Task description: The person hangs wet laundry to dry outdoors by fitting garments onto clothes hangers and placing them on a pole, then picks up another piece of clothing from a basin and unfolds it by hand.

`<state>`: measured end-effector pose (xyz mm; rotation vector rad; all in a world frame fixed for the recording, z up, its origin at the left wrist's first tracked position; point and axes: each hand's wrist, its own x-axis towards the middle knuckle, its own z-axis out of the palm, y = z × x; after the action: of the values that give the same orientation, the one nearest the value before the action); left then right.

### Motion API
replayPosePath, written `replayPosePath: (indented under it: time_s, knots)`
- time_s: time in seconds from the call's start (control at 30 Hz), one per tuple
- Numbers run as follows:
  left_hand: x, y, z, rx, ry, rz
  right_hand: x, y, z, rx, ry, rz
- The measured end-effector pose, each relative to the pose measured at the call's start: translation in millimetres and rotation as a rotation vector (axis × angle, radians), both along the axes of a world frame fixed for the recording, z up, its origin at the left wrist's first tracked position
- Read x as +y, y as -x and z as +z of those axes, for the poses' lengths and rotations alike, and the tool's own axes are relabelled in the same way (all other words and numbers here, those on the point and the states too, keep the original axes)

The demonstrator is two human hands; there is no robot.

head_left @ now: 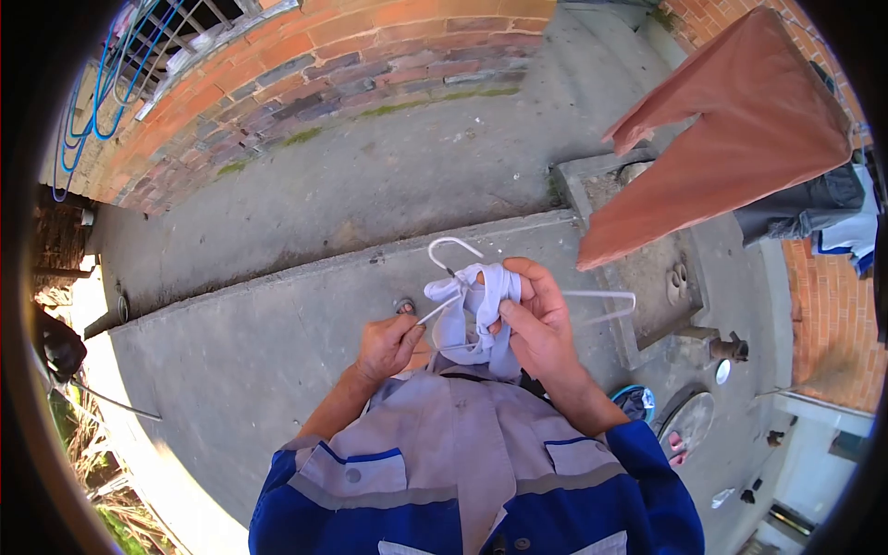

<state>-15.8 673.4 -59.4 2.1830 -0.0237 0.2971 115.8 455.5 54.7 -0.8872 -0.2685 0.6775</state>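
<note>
A white clothes hanger is in front of my chest, its hook pointing away from me. My left hand is closed on the hanger's left side. My right hand pinches a pale lavender piece of clothing, bunched and twisted around the hanger's middle. The hanger's right end sticks out past my right hand. Folds hide the garment's exact kind, and I cannot tell whether my right fingers also touch the hanger.
Brown trousers hang at upper right beside other laundry. Below them is a low concrete basin with a tap. A blue-rimmed tub and a round lid are at lower right. Blue hangers hang at upper left.
</note>
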Motion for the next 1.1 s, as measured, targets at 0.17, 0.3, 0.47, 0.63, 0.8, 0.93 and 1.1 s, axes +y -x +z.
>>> replayPosePath:
  time_s: [0.17, 0.3, 0.47, 0.63, 0.8, 0.93, 1.1]
  knots:
    - [-22.2, -5.6, 40.0, 0.220, 0.347, -0.016, -3.4, 6.2, -8.8, -0.124, 0.145, 0.202]
    - [-26.6, -20.5, 43.8, 0.260, 0.666, -0.125, 2.9, 11.3, -14.7, -0.739, 0.534, 0.291]
    - [-29.1, -29.5, 52.8, 0.340, 1.110, -0.173, 1.4, 18.4, -24.5, -0.309, 0.451, 0.154]
    - [-40.4, -38.5, 59.9, 0.438, 1.014, -0.134, 2.4, 12.6, -14.1, -0.770, 0.782, 0.062]
    - [-48.6, -45.1, 48.9, 0.399, 1.006, -0.141, -0.6, 11.5, -24.0, -0.963, 1.037, -0.006]
    - [-66.6, -47.2, 33.2, 0.241, 1.027, -0.120, -0.7, 10.7, -29.3, -0.951, 1.203, 0.081]
    - [-73.6, -53.7, 35.3, 0.214, 1.079, -0.013, -5.6, 0.8, -35.0, -1.116, 1.178, -0.048]
